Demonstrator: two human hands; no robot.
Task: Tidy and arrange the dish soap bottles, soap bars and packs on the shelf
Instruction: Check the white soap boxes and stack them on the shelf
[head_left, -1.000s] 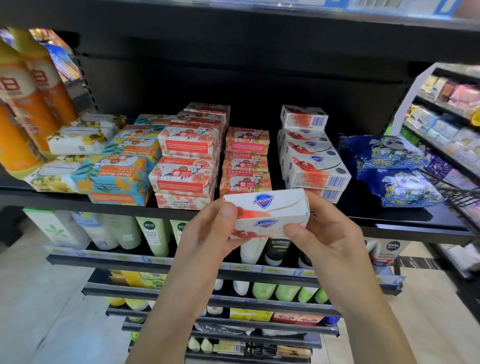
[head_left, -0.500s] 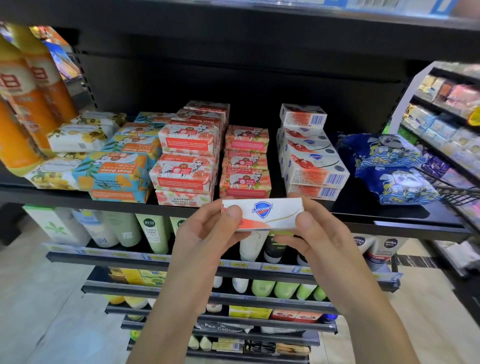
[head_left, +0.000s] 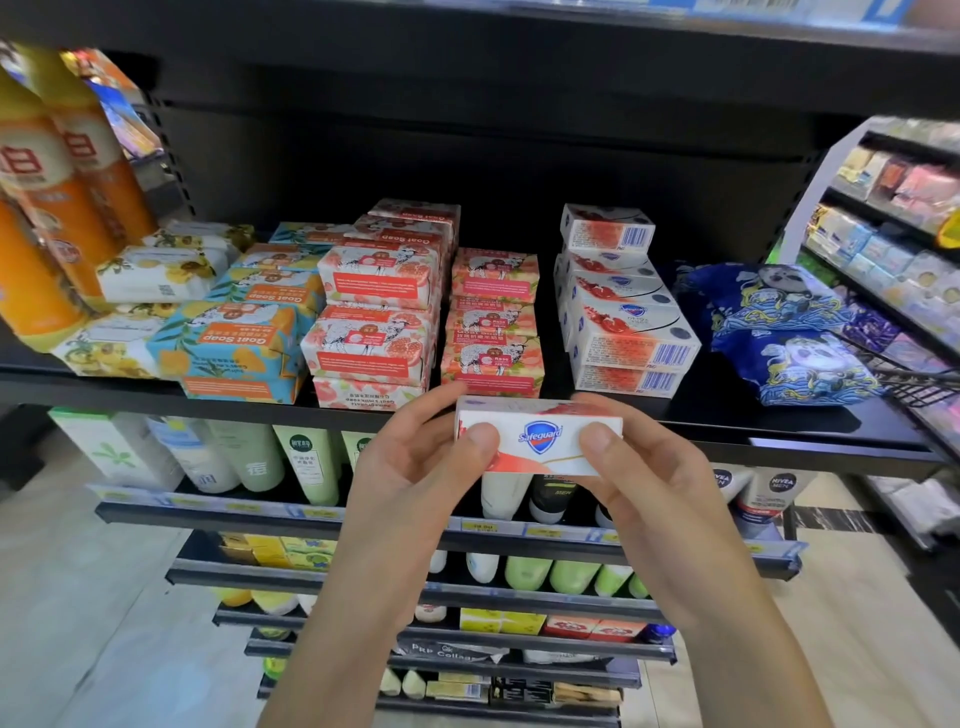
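A white Safeguard soap box (head_left: 540, 439) is held level just in front of the black shelf's front edge (head_left: 779, 441). My left hand (head_left: 421, 467) grips its left end and my right hand (head_left: 644, 467) grips its right end, thumbs on the front face. Behind it on the shelf stands a stack of matching Safeguard boxes (head_left: 623, 322). Left of that are red goat soap packs (head_left: 493, 322), more red packs (head_left: 374, 317), blue-orange goat soap packs (head_left: 239, 343) and yellow-flower bars (head_left: 161, 270). Orange dish soap bottles (head_left: 57, 197) stand at the far left.
Two blue patterned bags (head_left: 779, 332) lie on the shelf's right part, next to a wire basket (head_left: 924, 384). Lower shelves hold tubes and bottles (head_left: 306, 462). Another rack of goods (head_left: 893, 208) stands at the right. A shelf overhangs above.
The Safeguard box has turned in my hands so its narrow front face points at me, and it has risen closer to the shelf edge.
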